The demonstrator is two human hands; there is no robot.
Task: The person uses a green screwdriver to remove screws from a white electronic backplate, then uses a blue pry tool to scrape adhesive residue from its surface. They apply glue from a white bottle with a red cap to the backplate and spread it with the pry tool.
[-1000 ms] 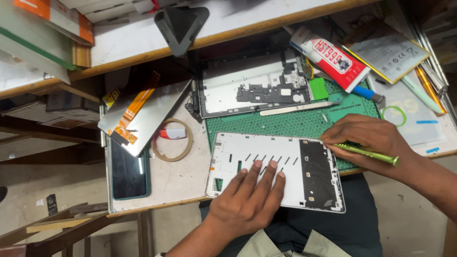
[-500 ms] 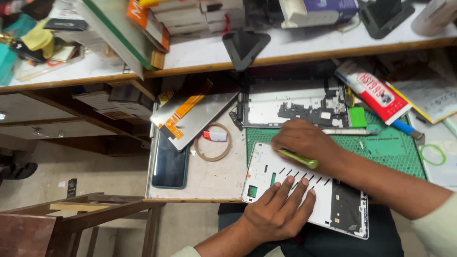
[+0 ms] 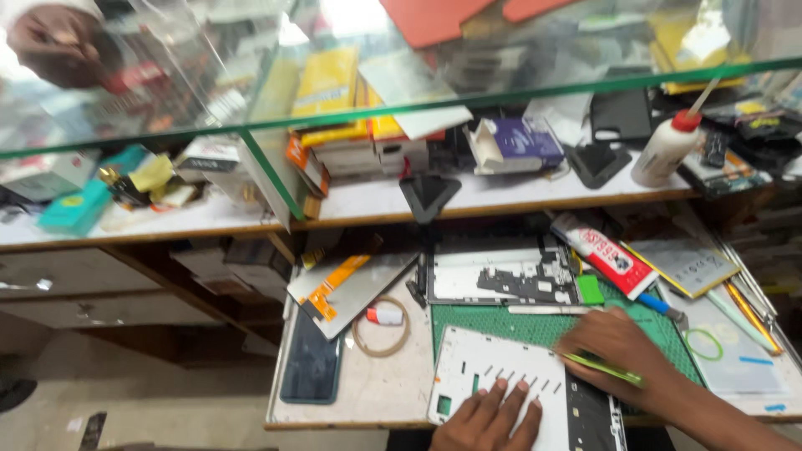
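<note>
White tablet back panel [image 3: 501,376] lies at the bottom edge, its lower part cut off, on the green cutting mat [image 3: 535,327]. Left hand [image 3: 489,418] presses flat on it, fingers spread; right hand [image 3: 618,347] pinches a blurred green tool [image 3: 603,369] over its right end.

The near edge cuts off the left hand [image 3: 489,420] and the white panel [image 3: 501,380] under it. The right hand [image 3: 622,351] hides most of its green tool [image 3: 603,368]. Far shelf items are blurred.
</note>
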